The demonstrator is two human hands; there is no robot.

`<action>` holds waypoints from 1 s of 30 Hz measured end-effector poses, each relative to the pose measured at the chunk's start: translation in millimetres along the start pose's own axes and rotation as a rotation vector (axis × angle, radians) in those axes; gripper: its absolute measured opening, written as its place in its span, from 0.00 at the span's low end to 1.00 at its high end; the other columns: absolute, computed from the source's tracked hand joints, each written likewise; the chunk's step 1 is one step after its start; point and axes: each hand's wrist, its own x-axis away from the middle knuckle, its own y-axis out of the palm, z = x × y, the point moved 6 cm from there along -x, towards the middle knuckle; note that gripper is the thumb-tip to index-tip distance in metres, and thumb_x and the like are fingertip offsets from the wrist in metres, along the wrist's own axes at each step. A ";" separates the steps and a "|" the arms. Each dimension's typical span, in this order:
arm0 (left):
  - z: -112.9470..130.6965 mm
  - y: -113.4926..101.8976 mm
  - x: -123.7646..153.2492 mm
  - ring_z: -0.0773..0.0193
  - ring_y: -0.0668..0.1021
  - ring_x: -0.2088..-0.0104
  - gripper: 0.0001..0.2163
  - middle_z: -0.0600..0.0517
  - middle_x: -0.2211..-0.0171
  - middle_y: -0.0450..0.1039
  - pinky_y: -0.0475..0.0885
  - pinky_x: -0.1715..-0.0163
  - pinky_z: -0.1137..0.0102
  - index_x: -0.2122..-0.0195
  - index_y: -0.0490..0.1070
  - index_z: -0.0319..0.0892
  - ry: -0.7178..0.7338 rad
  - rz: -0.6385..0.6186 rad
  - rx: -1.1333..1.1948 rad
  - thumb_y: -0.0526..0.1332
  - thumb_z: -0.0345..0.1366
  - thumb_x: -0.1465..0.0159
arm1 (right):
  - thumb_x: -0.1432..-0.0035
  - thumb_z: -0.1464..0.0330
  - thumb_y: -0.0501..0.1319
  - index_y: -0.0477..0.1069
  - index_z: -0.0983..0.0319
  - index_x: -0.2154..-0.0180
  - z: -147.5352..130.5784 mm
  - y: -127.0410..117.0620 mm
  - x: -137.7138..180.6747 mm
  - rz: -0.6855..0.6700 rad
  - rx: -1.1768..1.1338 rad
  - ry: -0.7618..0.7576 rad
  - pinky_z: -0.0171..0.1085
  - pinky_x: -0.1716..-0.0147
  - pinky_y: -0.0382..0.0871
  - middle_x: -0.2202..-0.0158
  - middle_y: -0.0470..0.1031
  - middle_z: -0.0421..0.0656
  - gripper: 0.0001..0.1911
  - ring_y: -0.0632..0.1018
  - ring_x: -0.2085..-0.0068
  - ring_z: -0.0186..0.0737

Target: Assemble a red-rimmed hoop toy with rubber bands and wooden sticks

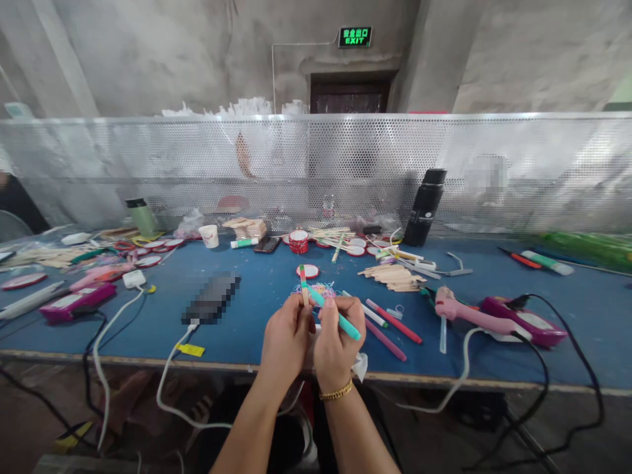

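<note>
Table edge (415, 380) near marker (348, 326) in hand (336, 345)

The lit wall sign (355, 37) reads "安全出口" in green, with "EXIT" beneath.

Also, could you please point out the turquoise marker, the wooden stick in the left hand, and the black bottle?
Turquoise marker (348, 326), head view: on its lower, thicker end.
Wooden stick (303, 279), head view: on its coloured upper part.
Black bottle (424, 209), head view: on the middle of its body.
</note>
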 end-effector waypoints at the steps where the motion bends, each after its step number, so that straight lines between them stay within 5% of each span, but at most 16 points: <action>1: 0.3 0.0 0.1 0.64 0.71 0.72 0.10 0.56 0.73 0.71 0.59 0.71 0.70 0.67 0.65 0.45 0.003 -0.002 -0.002 0.53 0.40 0.30 | 0.34 0.61 0.57 0.66 0.60 0.71 0.5 0.8 0.2 -0.009 0.006 0.001 0.35 0.69 0.65 0.74 0.65 0.36 0.14 0.68 0.72 0.33; 30: 0.6 0.3 0.8 0.64 0.70 0.72 0.10 0.55 0.72 0.70 0.58 0.71 0.70 0.67 0.65 0.45 0.017 -0.006 -0.017 0.52 0.40 0.30 | 0.33 0.63 0.58 0.66 0.60 0.70 0.8 0.1 0.5 0.020 0.015 -0.009 0.35 0.67 0.65 0.72 0.67 0.36 0.13 0.68 0.70 0.33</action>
